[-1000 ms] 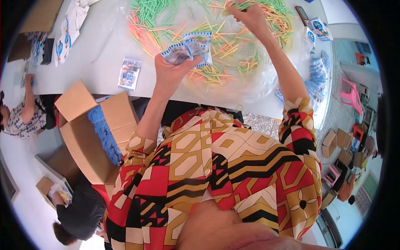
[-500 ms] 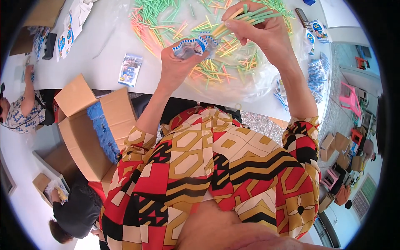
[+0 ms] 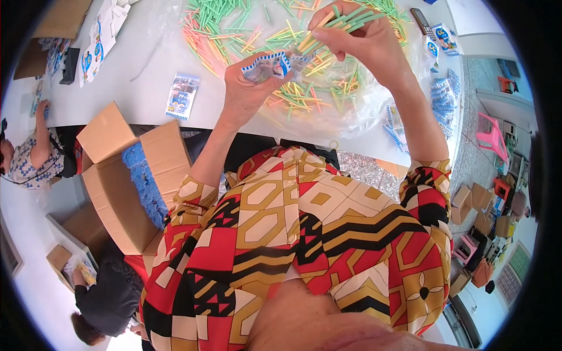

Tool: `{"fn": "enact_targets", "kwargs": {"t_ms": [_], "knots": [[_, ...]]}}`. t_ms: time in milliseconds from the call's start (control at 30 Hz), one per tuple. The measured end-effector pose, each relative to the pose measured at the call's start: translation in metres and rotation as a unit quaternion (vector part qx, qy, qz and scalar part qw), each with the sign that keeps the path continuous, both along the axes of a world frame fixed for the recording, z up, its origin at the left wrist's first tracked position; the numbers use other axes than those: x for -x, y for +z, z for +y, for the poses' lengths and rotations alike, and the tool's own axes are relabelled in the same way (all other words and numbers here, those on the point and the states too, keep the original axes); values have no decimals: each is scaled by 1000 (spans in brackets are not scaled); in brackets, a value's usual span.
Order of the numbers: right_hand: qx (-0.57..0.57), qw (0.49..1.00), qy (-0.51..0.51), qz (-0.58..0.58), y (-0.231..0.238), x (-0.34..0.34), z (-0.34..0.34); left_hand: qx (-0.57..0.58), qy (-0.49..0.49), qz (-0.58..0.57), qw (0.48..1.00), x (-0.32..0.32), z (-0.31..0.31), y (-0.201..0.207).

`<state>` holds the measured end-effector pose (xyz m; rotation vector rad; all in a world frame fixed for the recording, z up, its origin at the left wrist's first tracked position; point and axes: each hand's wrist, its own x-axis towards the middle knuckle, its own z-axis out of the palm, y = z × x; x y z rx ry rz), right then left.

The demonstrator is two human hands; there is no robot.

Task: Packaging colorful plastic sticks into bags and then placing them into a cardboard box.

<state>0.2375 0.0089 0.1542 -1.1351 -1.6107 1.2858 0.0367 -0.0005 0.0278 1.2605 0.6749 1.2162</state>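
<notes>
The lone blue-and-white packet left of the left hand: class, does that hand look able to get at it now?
Probably not as things stand: the left hand is occupied with a blue-and-white wrapper, though the lone packet lies nearby with nothing over it.

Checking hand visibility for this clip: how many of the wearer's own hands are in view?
2: the left hand, holding a blue-and-white packet, and the right hand, holding a bunch of green and yellow sticks. Parts of each may be hidden.

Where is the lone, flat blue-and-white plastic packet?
In the head view, the packet lies on the white table, left of the left hand, near the open brown cardboard box.
</notes>
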Motion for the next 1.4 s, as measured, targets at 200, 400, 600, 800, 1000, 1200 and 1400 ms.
{"fn": "enact_targets", "kwargs": {"t_ms": [200, 400, 600, 800, 1000, 1200, 1400], "knots": [[-473, 852, 163, 155, -40, 2, 35, 17, 5, 74, 997, -5, 1, 4], [-292, 950, 94, -50, -7, 7, 13, 25, -3, 78, 997, -4, 4, -4], [-56, 986, 50, -150, -2, 3, 13, 24, 8, 97, 995, -12, 9, -3], [-117, 983, 32, -139, -10, 5, 18, 45, 6, 54, 998, -15, 13, -1], [-90, 987, 64, -115, -20, -2, 31, 14, 3, 122, 992, -13, 18, -4], [-3, 981, 97, -167, -19, 0, 31, 0, 3, 96, 995, -15, 19, -5], [12, 983, 135, -125, -2, -9, 29, -4, 6, 87, 996, -13, 17, -1]]}}
